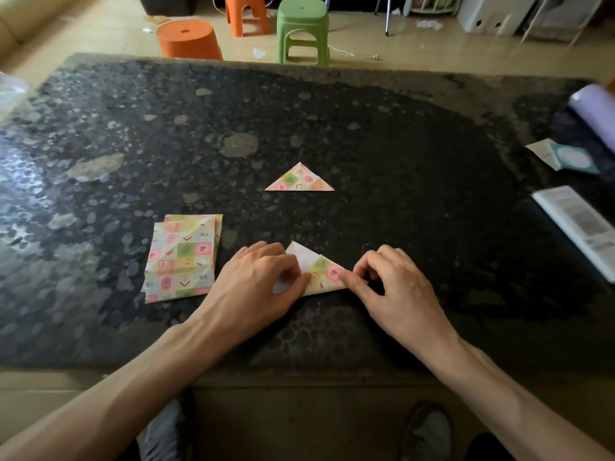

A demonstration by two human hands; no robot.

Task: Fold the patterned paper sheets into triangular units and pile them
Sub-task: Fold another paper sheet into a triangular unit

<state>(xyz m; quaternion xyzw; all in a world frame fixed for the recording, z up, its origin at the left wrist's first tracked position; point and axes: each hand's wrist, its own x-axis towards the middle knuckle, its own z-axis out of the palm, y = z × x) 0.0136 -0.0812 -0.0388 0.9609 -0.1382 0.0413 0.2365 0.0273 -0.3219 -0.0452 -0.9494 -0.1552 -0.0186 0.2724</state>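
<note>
The half-folded sheet was found near the front edge of the table, between the two hands. It was lying flat in a roughly triangular shape, and its white back side was shown at the far left part.

It was judged to be thin paper: very light, soft, and easily creased. On the smooth dark tabletop it could probably slide if it was not held down. It could also be wrinkled or torn if it was pulled hard. It was therefore best taken at a corner or along an edge, with one part pressed flat while the fold was sharpened.

The left hand was placed on the left part of the sheet. Its fingers were curled close together over the white area, and the thumb was pressed on the patterned flap. It could not be told whether an edge was pinched under them.

The right hand was set at the right corner. This corner was pinched between the forefinger and the thumb, and the other fingers were bent inward, holding nothing.

One finished triangular unit was lying farther away, in the middle. A stack of unfolded sheets was lying to the left, just beside the left hand.
</note>
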